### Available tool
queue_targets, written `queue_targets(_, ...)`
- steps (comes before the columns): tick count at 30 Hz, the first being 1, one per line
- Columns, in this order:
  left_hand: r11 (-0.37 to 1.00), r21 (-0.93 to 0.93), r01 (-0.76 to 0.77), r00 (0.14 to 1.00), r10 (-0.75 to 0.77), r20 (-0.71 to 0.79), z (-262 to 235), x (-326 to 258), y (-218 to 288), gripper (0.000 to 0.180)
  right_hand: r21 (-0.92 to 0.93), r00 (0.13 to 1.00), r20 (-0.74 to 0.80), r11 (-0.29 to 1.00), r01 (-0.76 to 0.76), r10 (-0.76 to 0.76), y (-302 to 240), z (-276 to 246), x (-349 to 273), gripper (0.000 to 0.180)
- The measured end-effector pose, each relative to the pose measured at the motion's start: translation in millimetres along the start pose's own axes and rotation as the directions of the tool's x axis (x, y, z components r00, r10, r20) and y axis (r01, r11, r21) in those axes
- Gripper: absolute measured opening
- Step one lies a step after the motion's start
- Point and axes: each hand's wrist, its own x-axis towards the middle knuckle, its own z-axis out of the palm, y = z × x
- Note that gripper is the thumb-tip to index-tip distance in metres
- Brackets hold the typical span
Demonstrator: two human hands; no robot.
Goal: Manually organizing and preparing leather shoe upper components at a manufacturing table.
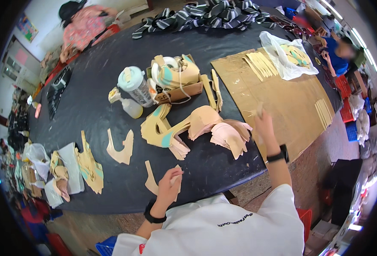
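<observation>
My left hand [168,185] is at the table's near edge, its fingers closed on a curved beige shoe-upper piece [151,179]. The palm covers part of that piece. Farther right, my right hand [264,126] is raised over a brown cardboard sheet [239,96]. Its fingertips are pinched and blurred, and whatever they hold is too faint to name. Between the hands lie stacks of pink curved pieces [229,138] and beige pieces with mint-green patches [156,128]. A single curved cut piece [122,149] lies left of these stacks.
Beyond the stacks stand a clear jug with a mint lid [133,81], a squeeze bottle [131,108] and a filled carton [182,93]. Narrow strips [261,66] and a white plastic bag [276,47] lie on the cardboard. Striped straps [205,17] are heaped at the far edge. Other people sit around.
</observation>
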Motion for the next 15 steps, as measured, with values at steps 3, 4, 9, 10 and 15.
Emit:
queue_targets(3,0.911,-0.41,0.049,0.975,0.045,0.218,22,19,24,0.029,0.508,0.96,0.225,0.861,0.032,-0.169,-68,0,-98,0.018)
queue_targets(4,0.909,-0.413,0.05,0.979,0.037,0.2,28,25,32,0.029,0.523,0.95,0.231,0.85,0.062,-0.212,-83,6,-126,0.018)
queue_targets(9,0.896,-0.43,0.112,0.993,-0.083,0.086,24,31,45,0.023,0.544,0.843,0.484,0.835,-0.079,-0.235,-114,44,-195,0.016)
queue_targets(10,0.895,-0.431,0.115,0.993,-0.092,0.075,21,29,39,0.023,0.551,0.841,0.495,0.828,-0.108,-0.219,-120,50,-204,0.015)
queue_targets(15,0.356,-0.932,0.066,0.985,-0.171,0.005,-2,13,22,0.017,0.615,0.834,0.467,0.785,-0.068,-0.293,-124,93,-242,0.015)
